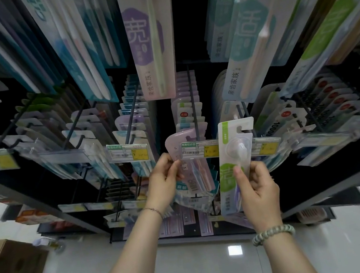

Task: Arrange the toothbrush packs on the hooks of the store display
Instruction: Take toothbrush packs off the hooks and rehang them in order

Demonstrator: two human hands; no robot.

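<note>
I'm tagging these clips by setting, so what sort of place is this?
Most likely a shop's dental-care aisle: toothbrush packs hang in rows on display hooks, yellow price tags front the rows, and the right hand holds a green-and-white toothbrush pack by the rack.

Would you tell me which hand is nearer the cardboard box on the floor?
Left. The left hand is above and right of the cardboard box; the right hand is farther right.

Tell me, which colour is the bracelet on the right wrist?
Pale green beads: the bracelet shows best in the head view, below the right hand.
</note>
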